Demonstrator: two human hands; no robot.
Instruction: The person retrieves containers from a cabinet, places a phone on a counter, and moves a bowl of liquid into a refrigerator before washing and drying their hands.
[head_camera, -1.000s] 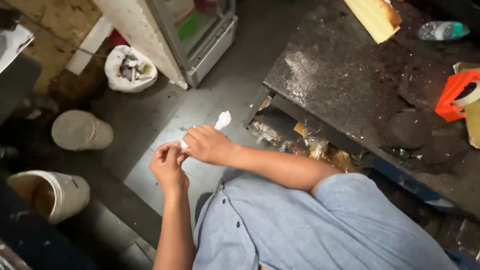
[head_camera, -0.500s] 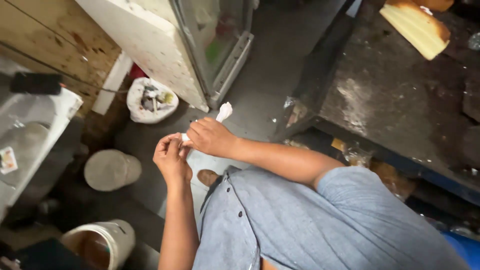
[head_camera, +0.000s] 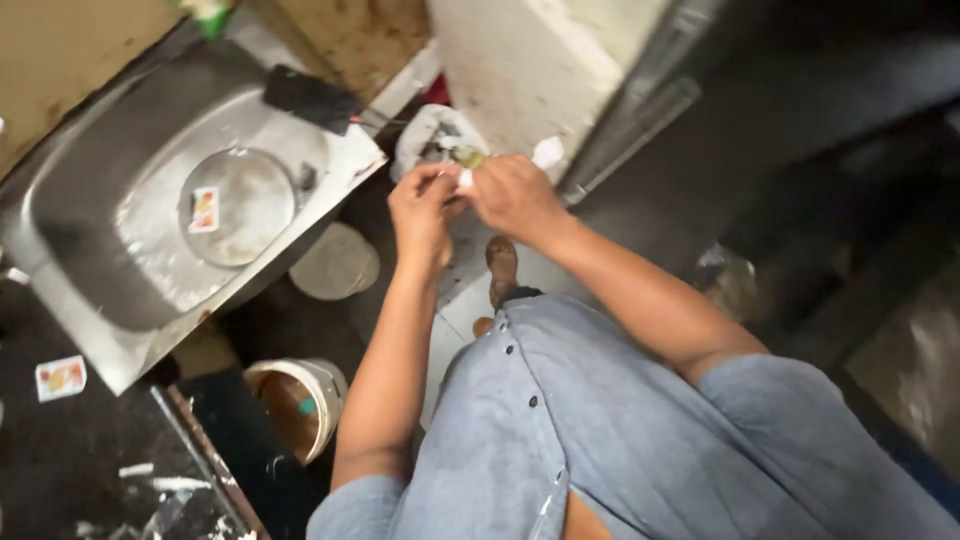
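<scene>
Two bare hands pinch a small white scrap of paper above a cluttered floor.

The left hand (head_camera: 422, 205) and the right hand (head_camera: 513, 195) meet in front of a light blue button-up shirt (head_camera: 600, 430), their fingers (head_camera: 440, 180) closed together on the small white scrap of paper (head_camera: 548, 152), which sticks out past the right hand. Below the hands lies a white plastic bag of rubbish (head_camera: 432, 140) beside a tall white cabinet (head_camera: 530, 60). To the left sits a stainless steel sink (head_camera: 90, 230) with a round metal lid (head_camera: 245, 205) in its basin. A white bucket (head_camera: 300, 400) and a round white lid (head_camera: 335, 262) stand on the floor near a brown shoe (head_camera: 501, 268).
</scene>
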